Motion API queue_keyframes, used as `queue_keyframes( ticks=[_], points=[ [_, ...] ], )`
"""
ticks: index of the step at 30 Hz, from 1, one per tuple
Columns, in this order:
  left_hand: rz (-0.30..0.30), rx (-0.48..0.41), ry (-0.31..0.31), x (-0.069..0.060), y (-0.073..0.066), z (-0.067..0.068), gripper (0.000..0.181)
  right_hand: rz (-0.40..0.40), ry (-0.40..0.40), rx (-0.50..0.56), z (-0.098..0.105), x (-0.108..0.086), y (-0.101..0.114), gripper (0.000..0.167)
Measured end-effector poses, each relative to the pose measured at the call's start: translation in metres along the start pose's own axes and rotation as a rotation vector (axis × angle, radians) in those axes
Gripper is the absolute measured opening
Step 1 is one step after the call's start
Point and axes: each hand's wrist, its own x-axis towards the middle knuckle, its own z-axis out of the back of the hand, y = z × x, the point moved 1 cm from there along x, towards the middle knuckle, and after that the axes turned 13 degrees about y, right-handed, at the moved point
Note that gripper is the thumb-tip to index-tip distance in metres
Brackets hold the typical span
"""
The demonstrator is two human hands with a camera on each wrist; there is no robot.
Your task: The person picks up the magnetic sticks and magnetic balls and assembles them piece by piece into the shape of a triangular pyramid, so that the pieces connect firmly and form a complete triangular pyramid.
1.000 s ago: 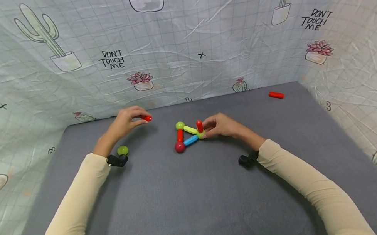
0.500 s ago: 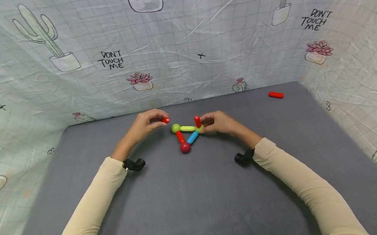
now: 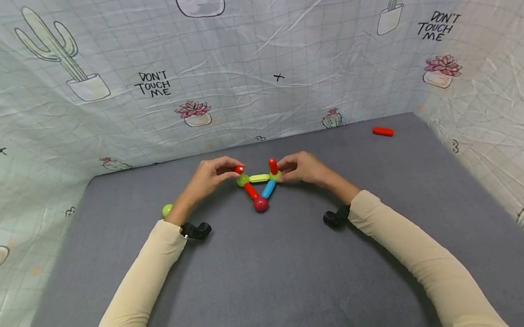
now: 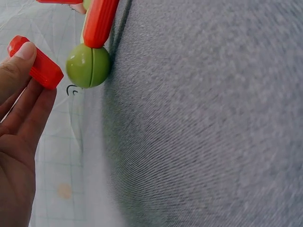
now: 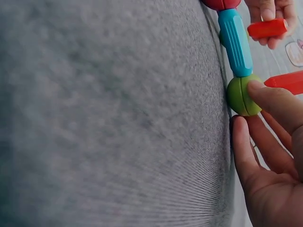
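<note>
At the far left of the grey desk (image 3: pixel 237 285), a loose green ball (image 3: pixel 167 210) sits just beside the left wrist, partly hidden by it. The left hand (image 3: pixel 210 178) pinches a short red stick (image 3: pixel 240 169) between thumb and fingers, holding it just above the left corner ball (image 3: pixel 243 181) of a small triangle — the left wrist view shows a gap between the two. That green corner joins a slanting red stick (image 3: pixel 251 191), which runs down to the dark red ball (image 3: pixel 260 204) nearest the person. A yellow stick (image 3: pixel 259 178) forms the far side, and a blue stick (image 3: pixel 268 188) links the dark red ball to the right corner ball (image 3: pixel 275 176), also green, with an upright red stick (image 3: pixel 273 165) standing from it. The right hand (image 3: pixel 306 167) grips this right corner, thumb on top and fingers at its side. Well apart, near the desk's far right corner, lies a lone red stick (image 3: pixel 383 132)
</note>
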Motion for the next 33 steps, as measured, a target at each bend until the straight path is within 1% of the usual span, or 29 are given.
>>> queue_keyframes(
  ticks=[1, 5, 8, 12, 16, 19, 22, 27, 30, 33],
  points=[
    [-0.004, 0.003, -0.006, 0.001, 0.006, -0.001, 0.023, 0.001, 0.001, 0.000, 0.000, 0.001, 0.000, 0.035],
    [-0.005, 0.009, -0.019, 0.002, 0.006, -0.004, 0.024, 0.006, 0.001, -0.001, 0.002, 0.004, -0.003, 0.035],
    [-0.002, -0.011, -0.022, 0.004, 0.006, -0.006, 0.024, 0.004, 0.004, -0.003, 0.003, 0.004, -0.003, 0.035],
    [0.021, -0.046, -0.024, 0.006, 0.007, -0.010, 0.023, 0.008, 0.011, 0.017, 0.004, 0.005, -0.003, 0.036],
    [0.052, -0.051, -0.030, 0.006, 0.009, -0.014, 0.024, 0.014, 0.020, 0.031, 0.004, 0.006, -0.005, 0.038],
    [0.089, -0.034, -0.025, 0.004, 0.011, -0.015, 0.027, 0.014, 0.026, 0.051, 0.004, 0.008, -0.008, 0.039],
    [0.149, -0.031, -0.007, 0.002, 0.013, -0.015, 0.031, 0.026, 0.041, 0.120, 0.004, 0.009, -0.011, 0.038],
    [0.254, -0.089, 0.052, -0.001, 0.018, -0.014, 0.036, 0.040, 0.074, 0.257, 0.005, 0.009, -0.012, 0.038],
    [0.278, -0.103, 0.073, 0.000, 0.020, -0.014, 0.037, 0.031, 0.081, 0.286, 0.006, 0.009, -0.011, 0.038],
    [0.286, -0.087, 0.074, 0.001, 0.021, -0.014, 0.037, 0.025, 0.084, 0.296, 0.008, 0.010, -0.011, 0.038]
  ],
)
